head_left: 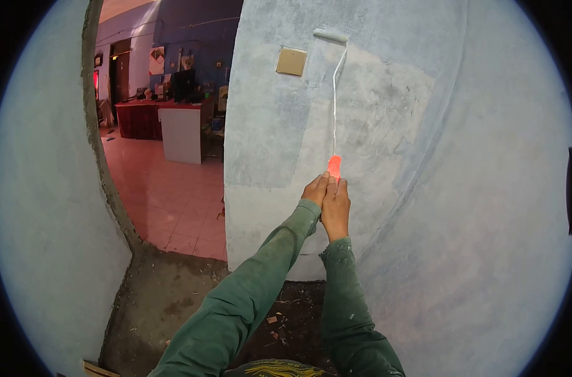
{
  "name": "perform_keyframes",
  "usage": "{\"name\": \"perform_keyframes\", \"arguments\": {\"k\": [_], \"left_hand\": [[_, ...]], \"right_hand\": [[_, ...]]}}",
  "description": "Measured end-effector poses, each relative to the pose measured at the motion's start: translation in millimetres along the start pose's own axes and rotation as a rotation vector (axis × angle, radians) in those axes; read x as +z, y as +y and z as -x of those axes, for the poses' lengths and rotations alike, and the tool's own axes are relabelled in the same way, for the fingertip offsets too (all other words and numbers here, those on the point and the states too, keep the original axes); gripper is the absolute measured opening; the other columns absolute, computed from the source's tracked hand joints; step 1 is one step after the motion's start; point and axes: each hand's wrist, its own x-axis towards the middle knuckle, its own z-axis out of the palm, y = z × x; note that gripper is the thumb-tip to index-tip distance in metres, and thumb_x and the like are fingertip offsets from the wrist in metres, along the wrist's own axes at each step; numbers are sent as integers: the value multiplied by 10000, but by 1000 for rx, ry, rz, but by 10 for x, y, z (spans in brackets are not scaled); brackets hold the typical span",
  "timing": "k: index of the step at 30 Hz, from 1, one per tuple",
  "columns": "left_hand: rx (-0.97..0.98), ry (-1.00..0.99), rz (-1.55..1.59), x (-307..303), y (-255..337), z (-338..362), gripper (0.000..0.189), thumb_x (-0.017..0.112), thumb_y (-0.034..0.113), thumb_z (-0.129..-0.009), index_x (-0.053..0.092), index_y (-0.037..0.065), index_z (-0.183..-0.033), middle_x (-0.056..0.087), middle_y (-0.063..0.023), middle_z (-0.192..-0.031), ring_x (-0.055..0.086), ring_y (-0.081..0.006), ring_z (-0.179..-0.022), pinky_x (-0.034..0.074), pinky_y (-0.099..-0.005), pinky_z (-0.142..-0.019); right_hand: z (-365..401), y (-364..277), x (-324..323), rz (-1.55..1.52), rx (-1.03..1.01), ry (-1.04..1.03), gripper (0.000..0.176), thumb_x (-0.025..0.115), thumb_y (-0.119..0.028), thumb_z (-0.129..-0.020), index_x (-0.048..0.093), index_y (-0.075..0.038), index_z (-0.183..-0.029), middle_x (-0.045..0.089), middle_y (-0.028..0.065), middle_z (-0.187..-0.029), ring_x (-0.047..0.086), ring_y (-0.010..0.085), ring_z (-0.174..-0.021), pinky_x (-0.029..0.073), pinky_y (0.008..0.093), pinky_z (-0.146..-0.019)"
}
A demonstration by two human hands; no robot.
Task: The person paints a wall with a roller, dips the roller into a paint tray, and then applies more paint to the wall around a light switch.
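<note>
Against the wall (386, 125) we are clasping the roller handle (334, 166) with left hand (315, 190) and right hand (336, 207); both are gripping it, closed; roller (330, 35) pressing high.

The square wall plate (291, 61) is a dull tan-gold, and the wall (487, 188) around it is pale blue-grey, mottled and cloudy. Just right of the plate the roller cover (330, 35) is off-white and its thin frame (335, 94) white. Lower down, the handle (334, 166) glows orange-red. Right of the plate a broad patch (386, 125) is a chalkier grey-white. Well below the plate the left sleeve (248, 295) is dark green, and the right sleeve (345, 308) is the same green flecked with pale specks. Left of the plate, the floor tiles (167, 188) are pinkish-red in a grid, a cabinet (182, 135) is white, a counter (138, 119) is draped deep red, and the far wall (192, 31) is violet-blue. Below the plate, the ground (167, 295) is dark brown.
</note>
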Motion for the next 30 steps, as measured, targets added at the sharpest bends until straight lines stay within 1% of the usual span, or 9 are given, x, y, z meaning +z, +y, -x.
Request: {"name": "perform_keyframes", "arguments": {"k": [4,5,9,13,15,21,25,28,30], "left_hand": [[4,4,-30,-64,-171,181,460,407,402,-922,556,13,-1118,602,-100,-1002,535,-170,-915,415,-282,-839],[-49,-23,-36,-123,-262,239,427,416,360,-933,545,6,-1135,582,-68,-1029,514,-128,-927,411,-256,-834],[-81,26,-47,-181,-455,384,397,425,335,-932,558,8,-1114,587,-59,-1010,517,-123,-911,413,-259,-833],[-53,13,-38,-148,-196,169,393,434,329,-929,561,4,-1110,592,-62,-1008,521,-124,-907,415,-260,-832],[22,24,-66,-100,19,-33,404,435,337,-927,565,-4,-1100,594,-63,-996,524,-127,-904,418,-258,-826],[-1,-9,-102,5,546,-198,380,434,350,-924,585,20,-1037,594,-60,-919,519,-130,-848,421,-259,-783],[102,17,-219,-80,318,161,364,425,338,-928,585,25,-1022,585,-56,-876,507,-123,-800,423,-259,-750],[75,33,-112,-133,126,373,360,426,331,-933,581,21,-1032,574,-39,-857,500,-109,-775,426,-246,-723],[-12,50,49,-167,17,424,353,436,323,-937,577,20,-1047,574,-28,-867,499,-99,-776,430,-238,-717]], "right_hand": [[177,227,33,2,5,7,325,361,-314,-932,410,4,-971,564,323,-853,538,489,-819,410,499,-671],[261,293,33,7,7,-6,329,362,-318,-932,411,4,-976,565,322,-846,538,490,-815,410,500,-670],[421,355,57,10,49,-13,340,369,-330,-929,417,2,-989,565,320,-831,541,486,-809,412,497,-668],[230,168,70,-4,16,-13,353,366,-340,-928,430,2,-996,565,319,-862,543,473,-848,416,485,-699],[26,-2,77,-10,9,-7,362,363,-347,-929,434,3,-991,565,317,-874,541,470,-859,416,478,-710],[-216,-247,52,-76,-70,25,382,360,-363,-929,444,8,-962,568,305,-892,540,462,-860,419,460,-721],[115,-109,51,-91,-42,23,356,373,-338,-930,445,11,-945,573,295,-867,552,449,-826,421,458,-696],[337,6,70,-97,-41,16,340,378,-322,-931,445,10,-939,579,285,-839,564,437,-788,423,458,-669],[382,101,103,-101,-24,4,338,379,-322,-931,445,9,-937,582,282,-818,573,429,-766,426,459,-654]]}}
